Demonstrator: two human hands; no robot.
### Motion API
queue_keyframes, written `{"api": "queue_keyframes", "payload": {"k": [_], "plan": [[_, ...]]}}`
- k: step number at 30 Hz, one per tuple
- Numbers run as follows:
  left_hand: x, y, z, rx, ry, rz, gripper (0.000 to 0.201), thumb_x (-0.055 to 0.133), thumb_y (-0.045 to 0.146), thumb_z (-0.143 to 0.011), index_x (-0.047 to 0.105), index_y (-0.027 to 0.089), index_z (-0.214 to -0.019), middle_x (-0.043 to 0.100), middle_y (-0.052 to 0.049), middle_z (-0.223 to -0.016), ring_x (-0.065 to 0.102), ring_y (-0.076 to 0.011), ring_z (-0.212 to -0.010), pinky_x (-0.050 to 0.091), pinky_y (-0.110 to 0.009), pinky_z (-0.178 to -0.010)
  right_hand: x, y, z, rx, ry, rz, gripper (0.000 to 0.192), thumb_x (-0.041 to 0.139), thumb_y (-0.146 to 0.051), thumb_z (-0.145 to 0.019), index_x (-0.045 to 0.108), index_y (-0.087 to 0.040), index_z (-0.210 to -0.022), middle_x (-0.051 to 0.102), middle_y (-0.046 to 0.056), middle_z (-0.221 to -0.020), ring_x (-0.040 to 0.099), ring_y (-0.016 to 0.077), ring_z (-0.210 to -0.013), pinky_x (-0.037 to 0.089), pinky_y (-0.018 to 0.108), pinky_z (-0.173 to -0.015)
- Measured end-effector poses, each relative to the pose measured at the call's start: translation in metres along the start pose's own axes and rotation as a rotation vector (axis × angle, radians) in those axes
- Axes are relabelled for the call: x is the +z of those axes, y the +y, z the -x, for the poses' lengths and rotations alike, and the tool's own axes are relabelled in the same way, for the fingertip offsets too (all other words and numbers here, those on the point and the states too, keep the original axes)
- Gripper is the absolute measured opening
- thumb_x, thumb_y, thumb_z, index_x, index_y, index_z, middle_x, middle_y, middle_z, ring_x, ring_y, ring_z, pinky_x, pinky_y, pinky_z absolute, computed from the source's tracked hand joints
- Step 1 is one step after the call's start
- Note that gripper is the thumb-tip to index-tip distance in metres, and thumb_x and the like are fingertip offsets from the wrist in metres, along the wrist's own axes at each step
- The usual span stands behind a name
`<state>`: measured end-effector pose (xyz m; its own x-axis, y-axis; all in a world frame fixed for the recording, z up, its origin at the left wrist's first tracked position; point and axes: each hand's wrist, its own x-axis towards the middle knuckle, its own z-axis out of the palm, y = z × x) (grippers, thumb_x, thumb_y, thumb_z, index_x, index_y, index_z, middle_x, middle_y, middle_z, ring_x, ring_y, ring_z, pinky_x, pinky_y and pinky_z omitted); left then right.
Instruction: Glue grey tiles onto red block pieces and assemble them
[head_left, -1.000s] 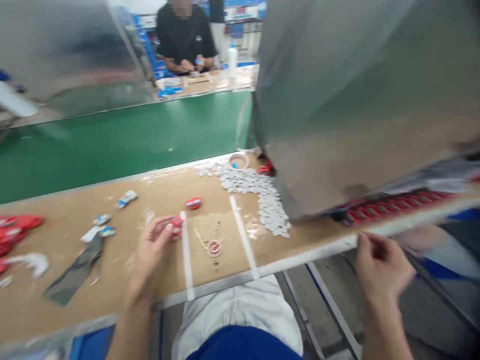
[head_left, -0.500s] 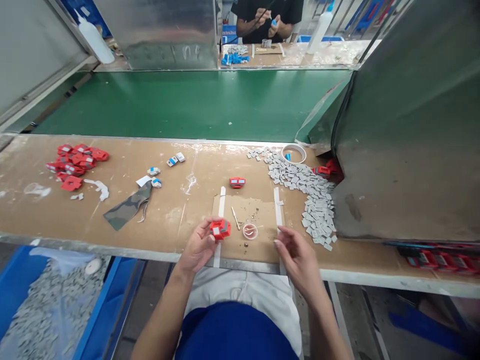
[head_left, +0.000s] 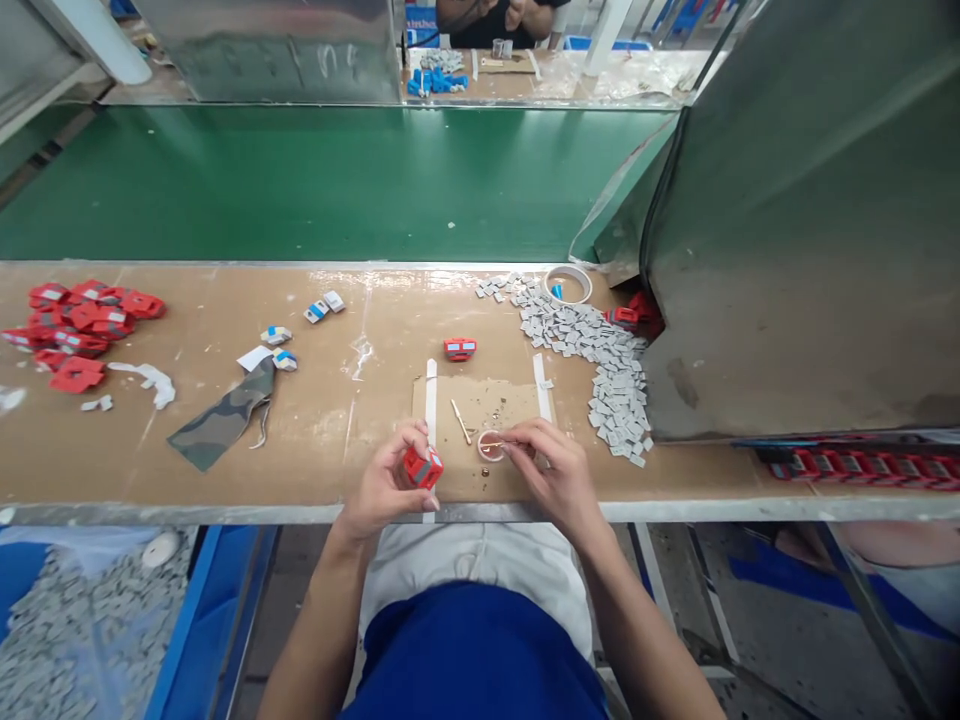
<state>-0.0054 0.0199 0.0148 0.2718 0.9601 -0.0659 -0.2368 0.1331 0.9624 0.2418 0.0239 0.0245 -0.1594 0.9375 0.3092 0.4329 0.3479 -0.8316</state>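
Lower centre: my left hand (head_left: 386, 478) grips the red part (head_left: 421, 467); right hand (head_left: 551, 470) pinches a thin stick (head_left: 496, 444) at the small dish (head_left: 490, 446). Dab step, I reckon; next needs a steady tip.

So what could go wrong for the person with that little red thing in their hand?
The red part is pinched only by the left hand fingertips, right over the bench edge, so a slip might drop it to the floor. The right hand pokes a thin stick at the tiny round dish; a nudge might tip it. The gray chip pile lies close by, so an elbow could scatter it.
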Motion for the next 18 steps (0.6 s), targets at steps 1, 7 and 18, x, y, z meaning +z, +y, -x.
{"api": "queue_keyframes", "payload": {"k": [1,7,18], "plan": [[0.002,0.000,0.001,0.006,-0.014,-0.033,0.052,0.101,0.037,-0.058,0.060,0.021,-0.086,0.054,-0.001,-0.096,0.051,-0.0146,-0.084,0.041,-0.025,-0.075,0.001,0.000,0.000,-0.013,0.022,-0.010,0.015,0.062,-0.016,-0.100,0.075,-0.023,-0.101,0.074,0.004,-0.091,0.069,0.0162,-0.077,0.054,0.027,-0.065],[0.014,-0.011,0.008,-0.053,-0.038,0.044,0.043,0.088,0.030,-0.079,0.052,0.024,-0.101,0.057,0.002,-0.094,0.057,-0.0092,-0.073,0.045,-0.021,-0.066,0.007,0.002,-0.003,-0.113,0.226,0.021,0.011,0.070,-0.015,-0.094,0.070,-0.023,-0.086,0.076,0.002,-0.082,0.072,0.0166,-0.072,0.057,0.027,-0.065],[0.024,-0.014,0.009,-0.176,0.134,0.399,0.059,0.064,0.074,-0.087,0.064,0.018,-0.104,0.080,-0.005,-0.079,0.067,-0.0128,-0.044,0.045,-0.017,-0.035,0.016,0.011,0.009,0.014,0.332,-0.064,0.020,0.073,-0.032,-0.094,0.066,-0.023,-0.078,0.079,0.005,-0.079,0.075,0.0191,-0.071,0.059,0.030,-0.063]]}}
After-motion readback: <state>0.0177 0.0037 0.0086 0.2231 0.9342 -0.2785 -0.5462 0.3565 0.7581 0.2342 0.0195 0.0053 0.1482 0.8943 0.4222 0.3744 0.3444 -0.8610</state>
